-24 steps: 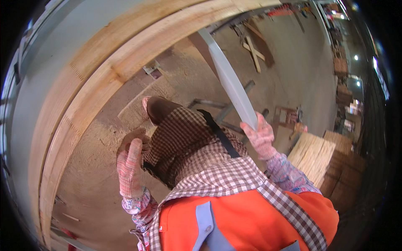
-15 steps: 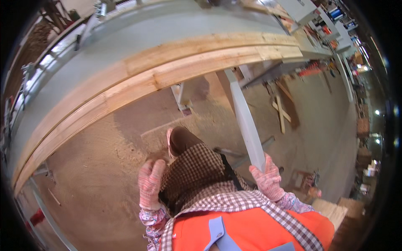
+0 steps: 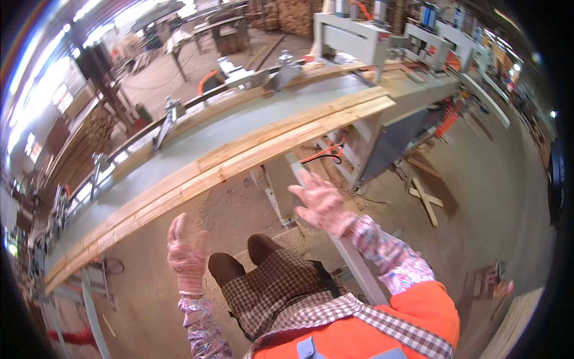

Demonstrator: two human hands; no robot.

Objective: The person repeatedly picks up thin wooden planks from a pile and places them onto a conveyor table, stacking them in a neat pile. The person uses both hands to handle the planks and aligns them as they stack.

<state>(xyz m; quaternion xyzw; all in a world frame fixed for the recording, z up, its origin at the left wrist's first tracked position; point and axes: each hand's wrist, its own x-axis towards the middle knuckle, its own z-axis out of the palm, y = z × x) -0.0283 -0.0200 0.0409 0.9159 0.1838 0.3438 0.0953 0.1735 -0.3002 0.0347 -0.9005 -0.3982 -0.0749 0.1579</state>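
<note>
Both hands are gloved in pink knit, with patterned sleeves down to the wrists. The left hand [image 3: 187, 257] is raised on its forearm, fingers extended upward and held fairly close together; it is largely open and has hold of nothing. Its outline is partly blurred at the thumb side. It stands short of the boards, apart from them.

The right hand [image 3: 323, 203] reaches forward and inward, its forearm slanting up from the lower right. The fingers are spread, the back of the hand is uppermost, and no object is gripped. It lies across the line of a grey bar [image 3: 359, 269]; whether it touches the bar cannot be told.

Two long boards [image 3: 269, 146] lie side by side along the near edge of the grey surface [image 3: 239, 125], ahead of both hands. Metal clamps [image 3: 172, 109] line the far side. Crossed wooden strips [image 3: 426, 203] lie on the floor to the right.
</note>
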